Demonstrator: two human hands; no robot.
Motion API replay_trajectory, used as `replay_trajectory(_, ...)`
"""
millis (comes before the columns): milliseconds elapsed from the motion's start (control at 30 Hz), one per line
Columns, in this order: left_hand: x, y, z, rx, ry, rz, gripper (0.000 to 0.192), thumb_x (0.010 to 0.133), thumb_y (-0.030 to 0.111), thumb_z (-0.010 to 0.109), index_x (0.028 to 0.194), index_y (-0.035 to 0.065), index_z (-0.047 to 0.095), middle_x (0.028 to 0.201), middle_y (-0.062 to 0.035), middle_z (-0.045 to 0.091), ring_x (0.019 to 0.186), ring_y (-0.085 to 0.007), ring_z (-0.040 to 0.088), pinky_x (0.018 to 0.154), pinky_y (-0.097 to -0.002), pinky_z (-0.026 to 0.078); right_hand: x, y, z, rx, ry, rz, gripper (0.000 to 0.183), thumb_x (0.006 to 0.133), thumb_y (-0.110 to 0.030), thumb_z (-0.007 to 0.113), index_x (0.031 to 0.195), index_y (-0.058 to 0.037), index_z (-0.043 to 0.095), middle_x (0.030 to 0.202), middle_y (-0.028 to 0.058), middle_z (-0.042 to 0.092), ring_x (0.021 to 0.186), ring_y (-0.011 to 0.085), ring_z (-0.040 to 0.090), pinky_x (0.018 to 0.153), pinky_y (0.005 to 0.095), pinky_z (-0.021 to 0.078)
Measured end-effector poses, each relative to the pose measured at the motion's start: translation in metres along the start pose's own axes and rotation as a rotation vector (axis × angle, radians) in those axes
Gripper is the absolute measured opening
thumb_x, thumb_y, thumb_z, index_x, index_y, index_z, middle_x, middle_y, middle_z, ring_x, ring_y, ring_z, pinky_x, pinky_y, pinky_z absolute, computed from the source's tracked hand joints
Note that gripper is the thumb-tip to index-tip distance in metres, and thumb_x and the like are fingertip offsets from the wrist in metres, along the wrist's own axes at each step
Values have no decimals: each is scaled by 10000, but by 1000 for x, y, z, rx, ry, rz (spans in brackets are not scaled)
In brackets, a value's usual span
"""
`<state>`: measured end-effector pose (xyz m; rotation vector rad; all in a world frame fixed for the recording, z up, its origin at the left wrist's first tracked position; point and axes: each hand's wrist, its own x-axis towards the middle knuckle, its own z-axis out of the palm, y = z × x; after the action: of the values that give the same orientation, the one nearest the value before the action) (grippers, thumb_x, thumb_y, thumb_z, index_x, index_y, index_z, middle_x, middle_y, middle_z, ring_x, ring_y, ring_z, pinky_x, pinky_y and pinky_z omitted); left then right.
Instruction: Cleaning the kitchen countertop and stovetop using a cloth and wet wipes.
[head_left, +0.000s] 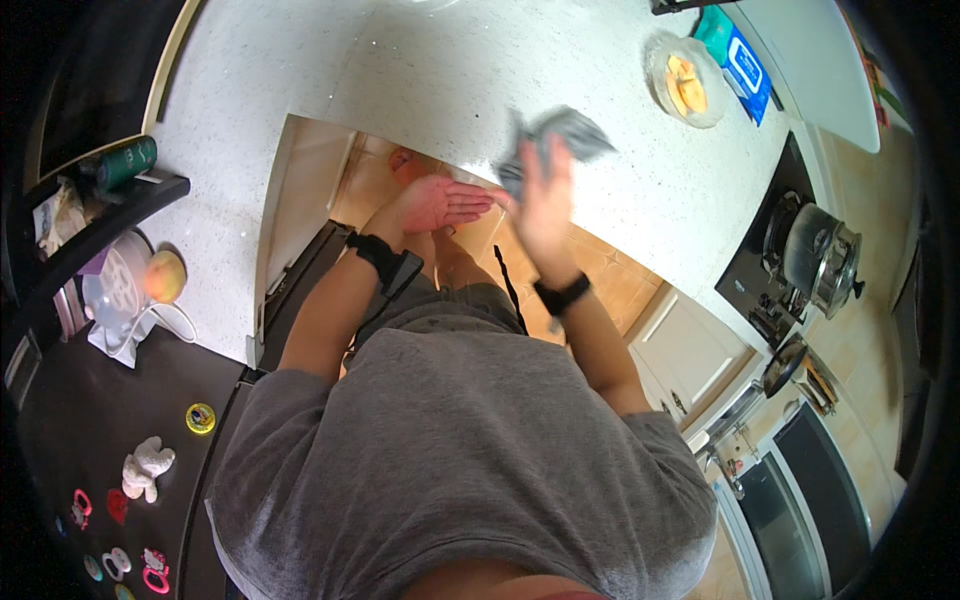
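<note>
My left hand (448, 204) is held palm up at the counter's near edge, fingers extended, with nothing in it. Blurred by motion, my right hand (545, 195) is over the edge of the white speckled countertop (420, 90), its fingers against a grey cloth (574, 135). Whether the fingers grip the cloth or only press on it cannot be told. The thumb of the right hand is close to the left fingertips.
A glass bowl (694, 112) with cut fruit and a blue wipes pack (750, 75) stand at the back right. Farther right is a cooktop (742, 262) with a steel pot (814, 247). At left are a peach (165, 277), a shelf (161, 196) and a dark refrigerator (142, 397) with magnets.
</note>
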<state>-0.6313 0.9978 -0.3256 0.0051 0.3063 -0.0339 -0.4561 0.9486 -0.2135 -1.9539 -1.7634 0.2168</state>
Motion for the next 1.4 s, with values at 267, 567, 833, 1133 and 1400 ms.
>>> replay_trajectory(267,-85,-7,16,-122,391,222,393,933,315,425,1236,78,506,1151,-68,595,1047,-219,574,967,-385,428,134,-122,99,-72,186,-378,422,782,-153,523,1194,-60,543,1306,175,454,1146,377,469,1003,439,375)
replay_trajectory(567,-96,-23,21,94,521,197,401,896,221,405,1122,-88,523,1224,-249,514,1190,-372,477,1060,-443,348,163,-117,70,1086,-83,24,424,758,-201,653,1164,-100,583,1228,166,524,1126,354,495,938,456,405)
replay_trajectory(833,-75,-5,35,-6,414,99,461,908,238,386,1180,-121,482,1288,-262,481,1244,-367,431,1077,-429,322,157,-80,62,-6,110,-298,417,817,-202,497,1220,-119,565,1379,123,425,1296,327,339,1060,490,247)
replay_trajectory(1133,-54,-2,70,172,482,1,545,921,249,295,1295,-140,369,1341,-262,432,1267,-341,415,1096,-424,299,-4,105,-68,-266,279,357,479,796,-116,524,1273,-98,494,1383,172,399,1289,390,341,1053,528,270)
replay_trajectory(1400,-56,-37,58,187,492,-65,532,928,236,293,1280,-155,371,1351,-282,406,1264,-363,409,1085,-447,307,-233,279,-199,-678,454,778,374,855,-142,504,1207,-25,554,1304,235,455,1214,425,401,1033,482,321)
